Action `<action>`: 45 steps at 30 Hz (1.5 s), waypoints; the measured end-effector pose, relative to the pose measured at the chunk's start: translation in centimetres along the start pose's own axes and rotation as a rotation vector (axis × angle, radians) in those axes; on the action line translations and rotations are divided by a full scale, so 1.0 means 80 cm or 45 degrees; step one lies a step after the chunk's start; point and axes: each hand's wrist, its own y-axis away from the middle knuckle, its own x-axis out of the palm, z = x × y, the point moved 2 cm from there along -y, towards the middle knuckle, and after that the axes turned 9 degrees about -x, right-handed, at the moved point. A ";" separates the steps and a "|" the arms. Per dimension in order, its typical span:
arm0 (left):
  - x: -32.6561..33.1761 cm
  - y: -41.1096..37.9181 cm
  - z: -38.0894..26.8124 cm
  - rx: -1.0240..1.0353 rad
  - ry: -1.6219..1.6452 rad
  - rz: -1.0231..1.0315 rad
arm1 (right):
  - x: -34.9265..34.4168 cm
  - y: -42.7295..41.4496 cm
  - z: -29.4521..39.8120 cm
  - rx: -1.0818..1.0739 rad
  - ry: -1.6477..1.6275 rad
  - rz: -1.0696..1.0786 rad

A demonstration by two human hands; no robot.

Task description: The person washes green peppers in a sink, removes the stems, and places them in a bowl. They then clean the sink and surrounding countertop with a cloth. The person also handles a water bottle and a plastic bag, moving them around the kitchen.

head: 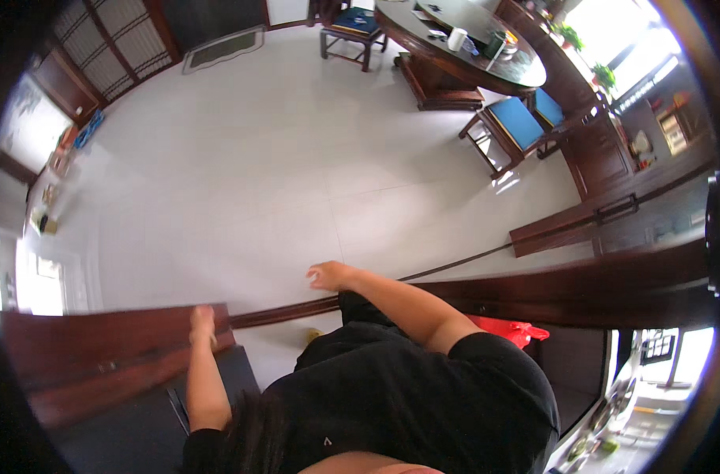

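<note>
My left hand (203,321) is at the end of a reddish-brown wooden panel (117,338), perhaps a door or its frame. Blur hides its fingers, so whether it grips the wood or only overlaps it cannot be told. In front of my body, my right hand (331,276) hangs over the pale tiled floor (265,178) with bent, slightly parted fingers and nothing in them. A dark floor track (286,312) runs across the doorway below my hands. On my right side extends another dark wooden panel (573,290).
Beyond the doorway stand an oval table (407,26) bearing several items, a blue-cushioned chair (517,124) and a dark wooden chair (351,29). A red plastic bag (505,332) is beside my right arm. Behind me at right is a kitchen counter (644,435). A mat (224,49) lies farther off.
</note>
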 end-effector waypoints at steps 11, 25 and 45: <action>-0.046 -0.222 -0.379 0.533 0.313 -0.018 | -0.292 -0.104 -0.252 0.543 0.147 -0.167; 0.034 -0.414 -0.600 -0.306 -0.100 0.536 | -0.704 -0.119 -0.336 0.609 -0.826 -1.016; 0.072 -0.251 -1.755 1.271 0.381 1.090 | -1.230 0.093 -0.717 1.161 0.434 -1.855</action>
